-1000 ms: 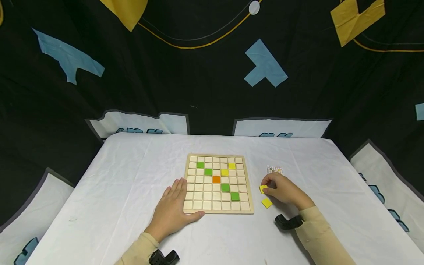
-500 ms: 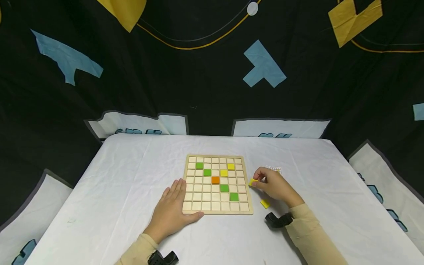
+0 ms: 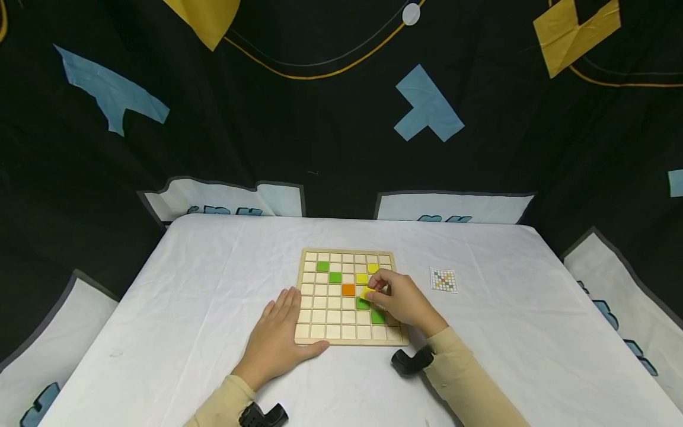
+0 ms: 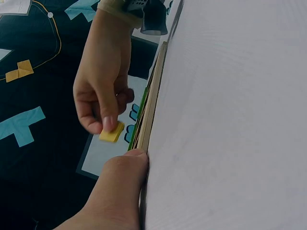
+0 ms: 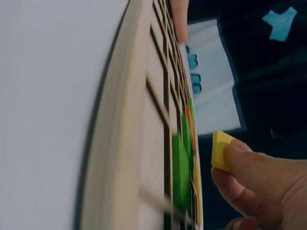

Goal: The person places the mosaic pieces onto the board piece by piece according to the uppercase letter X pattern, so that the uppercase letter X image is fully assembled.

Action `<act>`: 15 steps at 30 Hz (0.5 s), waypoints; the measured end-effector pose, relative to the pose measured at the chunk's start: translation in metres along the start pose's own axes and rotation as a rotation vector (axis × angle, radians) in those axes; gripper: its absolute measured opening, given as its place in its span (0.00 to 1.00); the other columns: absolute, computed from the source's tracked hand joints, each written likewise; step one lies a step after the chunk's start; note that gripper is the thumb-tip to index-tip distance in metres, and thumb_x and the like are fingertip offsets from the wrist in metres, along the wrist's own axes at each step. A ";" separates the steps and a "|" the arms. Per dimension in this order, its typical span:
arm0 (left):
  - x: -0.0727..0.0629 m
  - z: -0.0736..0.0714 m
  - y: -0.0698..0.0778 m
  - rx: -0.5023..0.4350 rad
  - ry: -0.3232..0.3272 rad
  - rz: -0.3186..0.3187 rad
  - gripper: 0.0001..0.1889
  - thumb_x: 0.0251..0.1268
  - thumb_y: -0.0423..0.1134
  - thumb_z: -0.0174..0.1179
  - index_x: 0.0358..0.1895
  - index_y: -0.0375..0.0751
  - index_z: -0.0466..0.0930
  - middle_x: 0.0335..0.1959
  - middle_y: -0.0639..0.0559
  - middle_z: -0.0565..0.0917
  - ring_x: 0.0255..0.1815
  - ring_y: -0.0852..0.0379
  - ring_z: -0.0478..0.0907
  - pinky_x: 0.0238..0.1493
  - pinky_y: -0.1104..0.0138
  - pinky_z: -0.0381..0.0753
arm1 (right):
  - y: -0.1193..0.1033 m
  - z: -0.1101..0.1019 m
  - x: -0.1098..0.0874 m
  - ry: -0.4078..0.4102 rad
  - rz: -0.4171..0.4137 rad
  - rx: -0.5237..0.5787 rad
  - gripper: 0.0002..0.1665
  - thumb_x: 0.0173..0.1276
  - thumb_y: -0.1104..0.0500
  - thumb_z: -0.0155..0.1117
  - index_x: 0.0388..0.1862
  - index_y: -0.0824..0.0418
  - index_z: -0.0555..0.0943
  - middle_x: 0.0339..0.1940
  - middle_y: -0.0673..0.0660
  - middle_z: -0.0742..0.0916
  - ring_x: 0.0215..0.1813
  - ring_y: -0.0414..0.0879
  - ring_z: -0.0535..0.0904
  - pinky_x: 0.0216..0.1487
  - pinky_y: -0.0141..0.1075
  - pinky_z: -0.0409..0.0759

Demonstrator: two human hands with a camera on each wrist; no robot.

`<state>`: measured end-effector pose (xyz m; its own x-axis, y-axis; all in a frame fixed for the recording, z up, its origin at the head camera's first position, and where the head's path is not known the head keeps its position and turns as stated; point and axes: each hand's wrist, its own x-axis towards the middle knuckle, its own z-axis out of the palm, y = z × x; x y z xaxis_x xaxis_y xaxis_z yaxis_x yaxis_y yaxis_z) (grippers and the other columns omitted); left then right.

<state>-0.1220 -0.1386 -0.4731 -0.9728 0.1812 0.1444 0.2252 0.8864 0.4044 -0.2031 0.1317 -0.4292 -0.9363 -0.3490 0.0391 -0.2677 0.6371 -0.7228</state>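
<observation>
A square wooden grid board lies on the white table. Flat green tiles, an orange tile and yellow tiles fill some of its cells. My left hand rests at the board's left edge, fingers straight, with the thumb at the front edge. Between thumb and fingertips my right hand pinches a yellow tile. That tile is tilted and held above the board's right half, over the area near a green tile. Some right-side cells are hidden under this hand.
A small printed card with a coloured grid pattern lies right of the board. White cloth covers the table, and a black curtain with blue and yellow shapes hangs behind it.
My right hand has carried the yellow tile leftward from beside the card to over the board. The other loose yellow tile is now out of sight behind the right arm. My left hand stays put.
</observation>
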 end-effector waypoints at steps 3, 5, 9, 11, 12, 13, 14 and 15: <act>0.000 -0.001 0.000 0.005 0.001 0.003 0.63 0.49 0.76 0.61 0.77 0.29 0.52 0.80 0.38 0.55 0.82 0.42 0.49 0.80 0.47 0.51 | -0.008 0.009 0.004 0.001 -0.037 -0.005 0.08 0.64 0.54 0.72 0.36 0.50 0.80 0.32 0.46 0.83 0.24 0.40 0.70 0.28 0.30 0.71; 0.000 -0.001 0.000 0.007 0.001 0.005 0.63 0.49 0.76 0.61 0.77 0.29 0.52 0.80 0.38 0.55 0.82 0.42 0.50 0.80 0.47 0.51 | -0.012 0.015 0.006 -0.005 -0.051 -0.014 0.08 0.64 0.54 0.72 0.36 0.49 0.80 0.31 0.45 0.83 0.24 0.39 0.70 0.28 0.30 0.71; -0.001 -0.002 0.000 0.009 -0.001 0.007 0.63 0.49 0.76 0.60 0.77 0.29 0.52 0.79 0.38 0.55 0.82 0.42 0.50 0.80 0.47 0.51 | -0.018 0.027 0.009 -0.020 -0.059 -0.028 0.08 0.64 0.52 0.72 0.37 0.48 0.80 0.31 0.43 0.83 0.23 0.38 0.73 0.29 0.30 0.73; -0.001 -0.002 0.001 0.009 -0.002 0.007 0.63 0.50 0.76 0.60 0.77 0.29 0.52 0.79 0.38 0.55 0.82 0.42 0.50 0.80 0.47 0.51 | -0.020 0.033 0.010 -0.025 -0.057 -0.033 0.08 0.64 0.51 0.72 0.37 0.48 0.80 0.30 0.42 0.83 0.26 0.37 0.75 0.32 0.30 0.75; -0.001 -0.002 0.001 0.009 -0.002 0.007 0.63 0.50 0.76 0.60 0.77 0.29 0.52 0.79 0.38 0.55 0.82 0.42 0.50 0.80 0.47 0.51 | -0.021 0.035 0.011 -0.026 -0.054 -0.034 0.08 0.64 0.50 0.72 0.37 0.47 0.80 0.30 0.42 0.83 0.27 0.37 0.75 0.34 0.31 0.75; -0.001 -0.003 0.001 0.008 -0.004 0.005 0.63 0.50 0.77 0.60 0.77 0.29 0.52 0.79 0.38 0.55 0.82 0.42 0.50 0.80 0.47 0.51 | -0.022 0.037 0.012 -0.028 -0.049 -0.037 0.08 0.64 0.50 0.72 0.37 0.47 0.80 0.30 0.41 0.83 0.29 0.37 0.76 0.36 0.31 0.75; -0.001 -0.003 0.001 0.007 -0.004 0.004 0.63 0.50 0.77 0.60 0.77 0.29 0.52 0.79 0.38 0.55 0.82 0.42 0.50 0.80 0.47 0.51 | -0.023 0.039 0.012 -0.025 -0.047 -0.047 0.09 0.64 0.49 0.72 0.36 0.46 0.80 0.29 0.41 0.83 0.31 0.37 0.75 0.38 0.31 0.74; -0.001 -0.003 0.001 0.006 -0.006 0.003 0.63 0.50 0.77 0.60 0.77 0.29 0.52 0.79 0.38 0.55 0.82 0.42 0.49 0.80 0.47 0.51 | -0.023 0.041 0.013 -0.024 -0.048 -0.051 0.09 0.64 0.49 0.72 0.36 0.46 0.79 0.29 0.41 0.83 0.32 0.37 0.76 0.39 0.32 0.74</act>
<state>-0.1210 -0.1395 -0.4700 -0.9724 0.1861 0.1405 0.2276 0.8885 0.3985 -0.1998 0.0845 -0.4398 -0.9166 -0.3958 0.0563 -0.3241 0.6531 -0.6844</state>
